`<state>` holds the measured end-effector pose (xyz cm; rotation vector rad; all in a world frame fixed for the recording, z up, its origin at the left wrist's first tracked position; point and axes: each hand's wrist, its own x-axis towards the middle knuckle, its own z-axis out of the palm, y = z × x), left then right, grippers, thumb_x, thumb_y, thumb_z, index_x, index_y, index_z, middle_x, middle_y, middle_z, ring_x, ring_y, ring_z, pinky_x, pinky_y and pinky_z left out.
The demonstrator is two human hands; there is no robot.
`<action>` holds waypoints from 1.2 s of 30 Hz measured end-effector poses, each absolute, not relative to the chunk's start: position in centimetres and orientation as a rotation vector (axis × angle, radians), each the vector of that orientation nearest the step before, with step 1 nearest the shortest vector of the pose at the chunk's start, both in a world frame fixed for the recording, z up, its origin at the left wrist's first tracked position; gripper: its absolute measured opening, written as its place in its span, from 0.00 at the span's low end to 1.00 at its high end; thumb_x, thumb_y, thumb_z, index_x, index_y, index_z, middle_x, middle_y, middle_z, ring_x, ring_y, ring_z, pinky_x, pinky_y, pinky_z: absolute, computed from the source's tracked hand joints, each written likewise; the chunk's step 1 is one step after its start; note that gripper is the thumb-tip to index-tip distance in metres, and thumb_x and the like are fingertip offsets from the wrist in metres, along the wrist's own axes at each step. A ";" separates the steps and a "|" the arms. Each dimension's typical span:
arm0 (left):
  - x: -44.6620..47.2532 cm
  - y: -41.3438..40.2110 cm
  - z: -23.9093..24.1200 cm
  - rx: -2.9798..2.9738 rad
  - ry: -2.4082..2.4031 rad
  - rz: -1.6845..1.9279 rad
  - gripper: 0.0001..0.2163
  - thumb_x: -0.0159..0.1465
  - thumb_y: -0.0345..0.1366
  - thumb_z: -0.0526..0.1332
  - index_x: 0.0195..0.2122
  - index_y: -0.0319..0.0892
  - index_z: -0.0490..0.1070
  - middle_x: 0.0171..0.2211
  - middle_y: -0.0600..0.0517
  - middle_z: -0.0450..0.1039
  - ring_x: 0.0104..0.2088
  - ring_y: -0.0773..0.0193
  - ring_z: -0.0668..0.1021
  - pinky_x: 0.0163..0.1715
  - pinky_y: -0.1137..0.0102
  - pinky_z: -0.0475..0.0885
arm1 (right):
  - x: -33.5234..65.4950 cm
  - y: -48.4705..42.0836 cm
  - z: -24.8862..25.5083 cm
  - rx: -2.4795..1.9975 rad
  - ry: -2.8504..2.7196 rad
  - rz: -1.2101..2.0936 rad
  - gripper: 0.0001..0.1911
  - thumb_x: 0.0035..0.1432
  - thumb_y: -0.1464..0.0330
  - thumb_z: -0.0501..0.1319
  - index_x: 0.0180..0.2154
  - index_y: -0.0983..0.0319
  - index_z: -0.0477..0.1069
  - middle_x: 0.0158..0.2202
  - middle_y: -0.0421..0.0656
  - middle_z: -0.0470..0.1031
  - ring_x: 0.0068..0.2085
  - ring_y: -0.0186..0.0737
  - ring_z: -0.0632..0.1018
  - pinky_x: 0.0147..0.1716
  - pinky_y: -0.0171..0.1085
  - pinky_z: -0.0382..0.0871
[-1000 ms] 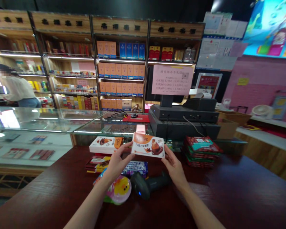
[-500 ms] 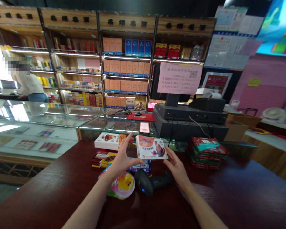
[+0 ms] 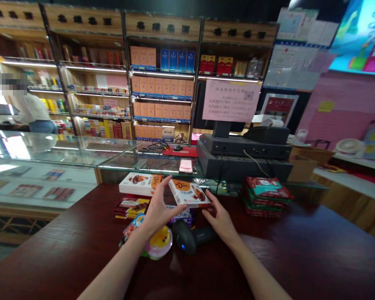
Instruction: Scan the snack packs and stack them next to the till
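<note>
A white and orange Dove chocolate box [image 3: 189, 192] is held up above the counter, tilted, its printed front towards me. My right hand [image 3: 220, 221] grips its right end between thumb and fingers. At the left end, my left hand [image 3: 159, 210] has its fingertips at the upper corner and its thumb at the lower edge, with a gap before the palm. Beneath the box lies a black barcode scanner [image 3: 192, 237] with a blue light. Left of it are a toy-like pack with a yellow chick [image 3: 161, 238], yellow-brown chocolate packs [image 3: 131, 207] and a purple pack [image 3: 183, 216].
Another white Dove box [image 3: 137, 183] lies at the back left of the dark wooden counter [image 3: 81, 250]. A stack of red and green packs [image 3: 267, 196] stands right. Behind are a glass display case [image 3: 121, 160] and a cash register [image 3: 243, 146]. A person [image 3: 34, 110] stands far left.
The Dove box in my hands has tipped and turned, with its left end angled up. My left hand has come closer to its left edge. The view has shifted slightly.
</note>
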<state>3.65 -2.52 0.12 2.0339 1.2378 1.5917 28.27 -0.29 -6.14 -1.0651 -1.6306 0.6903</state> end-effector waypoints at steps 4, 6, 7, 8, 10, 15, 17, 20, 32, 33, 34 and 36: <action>4.0 -2.3 -0.1 1.952 1.318 1.679 0.39 0.53 0.45 0.72 0.63 0.45 0.57 0.57 0.43 0.69 0.57 0.49 0.74 0.58 0.52 0.68 | 27.9 -0.6 -5.7 -1.099 -1.771 0.487 0.34 0.59 0.67 0.59 0.67 0.56 0.57 0.65 0.47 0.67 0.60 0.47 0.73 0.60 0.51 0.68; 4.1 -2.4 -0.1 1.944 1.378 1.718 0.37 0.53 0.46 0.72 0.61 0.46 0.59 0.56 0.44 0.70 0.56 0.49 0.74 0.57 0.52 0.68 | 27.7 -1.1 -5.0 -1.106 -1.860 0.275 0.32 0.60 0.69 0.58 0.66 0.56 0.60 0.65 0.47 0.66 0.64 0.50 0.68 0.62 0.54 0.63; 4.2 -2.4 -0.1 1.952 1.406 1.729 0.37 0.53 0.46 0.72 0.61 0.46 0.59 0.55 0.44 0.70 0.56 0.49 0.74 0.57 0.52 0.69 | 27.6 -1.5 -4.6 -1.102 -1.895 0.177 0.31 0.61 0.70 0.57 0.66 0.56 0.60 0.65 0.47 0.67 0.64 0.50 0.68 0.62 0.55 0.62; 4.4 -2.5 -0.1 1.963 1.435 1.734 0.36 0.53 0.47 0.72 0.60 0.46 0.60 0.55 0.45 0.69 0.56 0.49 0.74 0.56 0.52 0.69 | 27.4 -1.8 -4.1 -1.093 -1.924 0.094 0.30 0.62 0.71 0.57 0.66 0.56 0.60 0.64 0.47 0.68 0.64 0.49 0.69 0.61 0.54 0.63; 4.6 -2.6 -0.1 1.984 1.491 1.736 0.36 0.52 0.47 0.72 0.59 0.46 0.60 0.55 0.45 0.69 0.55 0.50 0.74 0.55 0.52 0.70 | 26.8 -2.5 -3.3 -1.071 -1.984 -0.030 0.29 0.64 0.71 0.57 0.65 0.57 0.60 0.62 0.48 0.70 0.61 0.49 0.71 0.57 0.51 0.66; 5.5 -3.1 0.0 2.009 1.594 1.719 0.36 0.52 0.49 0.72 0.58 0.46 0.60 0.54 0.46 0.68 0.55 0.49 0.74 0.55 0.52 0.70 | 24.9 -3.5 -2.2 -1.046 -2.036 -0.201 0.28 0.64 0.67 0.62 0.64 0.57 0.61 0.58 0.48 0.75 0.55 0.49 0.74 0.49 0.46 0.67; 5.9 -3.2 -0.1 2.024 1.620 1.701 0.35 0.51 0.50 0.72 0.57 0.46 0.61 0.52 0.46 0.68 0.54 0.49 0.74 0.54 0.52 0.70 | 24.3 -3.6 -2.2 -1.037 -2.014 -0.226 0.26 0.65 0.66 0.62 0.63 0.58 0.63 0.56 0.48 0.76 0.53 0.49 0.75 0.47 0.45 0.67; 6.5 -3.4 -0.3 2.053 1.632 1.665 0.34 0.50 0.49 0.73 0.55 0.46 0.63 0.49 0.47 0.68 0.52 0.49 0.74 0.52 0.53 0.72 | 24.0 -3.5 -2.2 -1.033 -1.979 -0.251 0.19 0.65 0.65 0.62 0.57 0.59 0.67 0.51 0.49 0.78 0.50 0.49 0.76 0.45 0.45 0.66; 5.4 -2.8 -0.6 2.264 1.450 1.466 0.25 0.59 0.46 0.68 0.57 0.49 0.67 0.50 0.48 0.67 0.53 0.53 0.75 0.55 0.55 0.71 | 24.9 -2.1 -3.2 -1.036 -1.918 -0.159 0.10 0.67 0.70 0.59 0.49 0.59 0.71 0.47 0.47 0.79 0.47 0.47 0.78 0.45 0.43 0.70; 5.1 -2.7 -0.6 2.285 1.420 1.457 0.23 0.61 0.44 0.67 0.57 0.49 0.67 0.50 0.48 0.68 0.52 0.54 0.75 0.55 0.56 0.72 | 25.1 -1.9 -3.2 -1.042 -1.903 -0.137 0.11 0.67 0.70 0.59 0.50 0.59 0.72 0.47 0.46 0.79 0.47 0.47 0.78 0.46 0.44 0.70; 4.9 -2.6 -0.6 2.307 1.396 1.449 0.21 0.63 0.42 0.65 0.57 0.50 0.68 0.49 0.48 0.68 0.51 0.55 0.76 0.54 0.57 0.72 | 25.2 -1.8 -3.3 -1.044 -1.888 -0.110 0.12 0.66 0.71 0.59 0.50 0.59 0.72 0.48 0.46 0.79 0.48 0.47 0.78 0.48 0.44 0.71; 4.5 -2.5 -0.6 2.348 1.374 1.433 0.17 0.66 0.38 0.61 0.56 0.50 0.70 0.48 0.48 0.70 0.49 0.57 0.77 0.53 0.59 0.73 | 25.5 -1.7 -3.2 -1.035 -1.861 -0.046 0.14 0.66 0.72 0.58 0.52 0.58 0.72 0.49 0.46 0.79 0.49 0.46 0.78 0.51 0.45 0.72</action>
